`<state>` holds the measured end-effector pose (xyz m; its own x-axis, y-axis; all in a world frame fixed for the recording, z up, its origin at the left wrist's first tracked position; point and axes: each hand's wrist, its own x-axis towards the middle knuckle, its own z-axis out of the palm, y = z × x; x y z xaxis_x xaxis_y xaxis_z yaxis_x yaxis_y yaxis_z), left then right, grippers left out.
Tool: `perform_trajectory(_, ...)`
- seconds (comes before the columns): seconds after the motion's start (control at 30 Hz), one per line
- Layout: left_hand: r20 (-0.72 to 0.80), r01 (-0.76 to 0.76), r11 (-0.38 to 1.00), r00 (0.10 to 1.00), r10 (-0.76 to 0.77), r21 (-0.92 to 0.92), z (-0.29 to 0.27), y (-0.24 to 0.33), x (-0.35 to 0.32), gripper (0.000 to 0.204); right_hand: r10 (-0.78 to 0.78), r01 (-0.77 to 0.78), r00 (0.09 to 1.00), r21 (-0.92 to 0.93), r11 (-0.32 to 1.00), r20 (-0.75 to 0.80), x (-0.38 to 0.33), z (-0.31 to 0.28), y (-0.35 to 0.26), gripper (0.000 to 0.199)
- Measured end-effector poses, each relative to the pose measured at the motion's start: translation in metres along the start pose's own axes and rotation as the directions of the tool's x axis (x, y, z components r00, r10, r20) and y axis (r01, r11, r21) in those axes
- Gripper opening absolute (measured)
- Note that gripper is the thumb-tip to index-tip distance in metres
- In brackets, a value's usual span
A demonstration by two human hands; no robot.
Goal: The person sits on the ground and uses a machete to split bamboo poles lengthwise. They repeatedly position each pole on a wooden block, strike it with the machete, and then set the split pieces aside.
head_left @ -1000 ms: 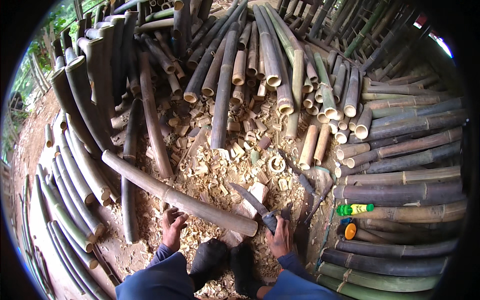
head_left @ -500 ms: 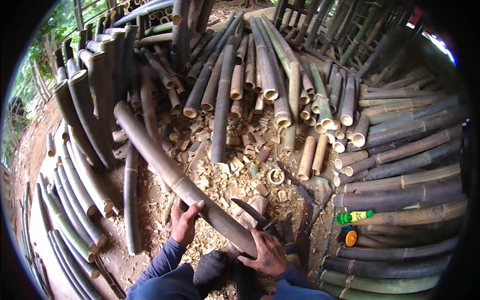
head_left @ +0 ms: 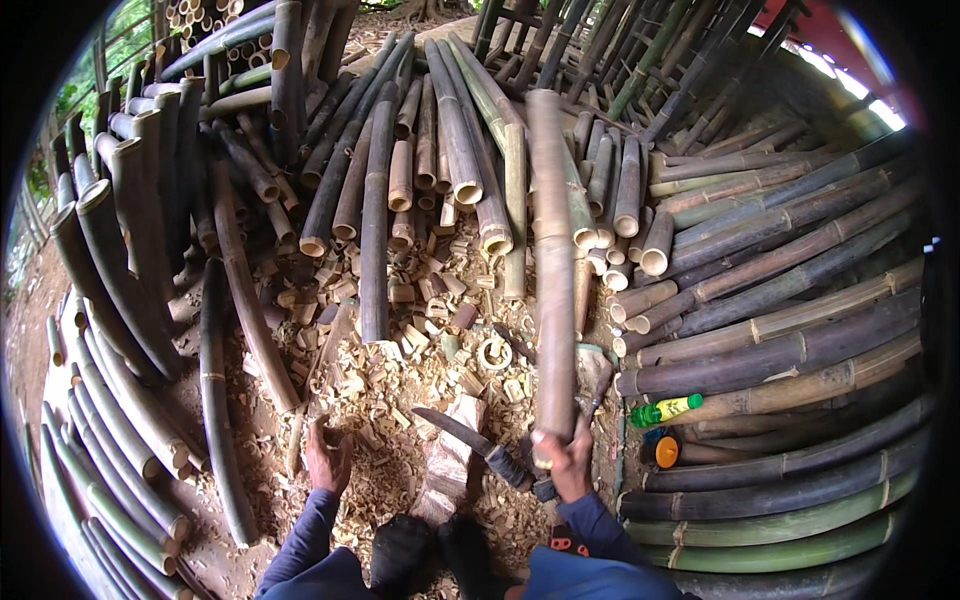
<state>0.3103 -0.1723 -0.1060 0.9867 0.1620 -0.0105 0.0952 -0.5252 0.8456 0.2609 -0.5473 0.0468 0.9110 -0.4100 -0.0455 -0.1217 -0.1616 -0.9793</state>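
My right hand point(head_left: 568, 464) is wrapped round the lower end of a long bamboo pole point(head_left: 554, 280). The pole stands nearly upright in front of me, its upper part smeared by motion. My left hand point(head_left: 328, 455) is off the pole, its fingers loosely curled and apart, with nothing in it. Below it lie wood chips. Between my hands a machete point(head_left: 455, 430) with a dark curved blade and a wrapped handle rests across a pale wooden block point(head_left: 447, 475). Beside the pole's lower part a second tool with a dark handle point(head_left: 600, 383) is partly hidden.
Chips and offcuts point(head_left: 415, 300) cover the ground ahead, with a cut bamboo ring point(head_left: 494, 354) among them. Bamboo poles point(head_left: 375, 220) lean at the back. More poles lie stacked on the right point(head_left: 780, 380) and left point(head_left: 130, 400). A green bottle point(head_left: 666, 410) lies near an orange cap point(head_left: 666, 452).
My left hand has let go of the bamboo pole and moved left. My right hand has swung the pole from a leftward slant to nearly upright on the right. The view has shifted too.
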Motion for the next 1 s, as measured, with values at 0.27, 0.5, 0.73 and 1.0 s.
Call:
perform_trajectory(0.27, -0.001, -0.078, 0.942, 0.997, 0.083, 0.326, 0.016, -0.025, -0.022, 0.063, -0.055, 0.059, 0.996, 0.053, 0.997, -0.068, 0.043, -0.004, -0.014, 0.063)
perform_trajectory(0.5, 0.027, -0.124, 0.925, 0.992, 0.123, 0.36, 0.016, -0.02, -0.026, 0.059, 0.051, -0.094, 0.985, 0.262, 0.96, 0.167, 0.079, 0.08, -0.014, 0.048)
perform_trajectory(0.73, 0.066, -0.092, 0.905, 0.995, 0.071, 0.416, 0.019, -0.028, -0.024, 0.059, 0.175, -0.212, 0.922, 0.073, 0.974, 0.346, 0.212, 0.161, -0.04, 0.072)
perform_trajectory(1.0, 0.084, -0.129, 0.879, 0.991, 0.101, 0.459, 0.02, -0.049, -0.024, 0.066, -0.036, 0.036, 0.999, -0.135, 0.99, 0.003, 0.259, 0.222, 0.03, 0.051)
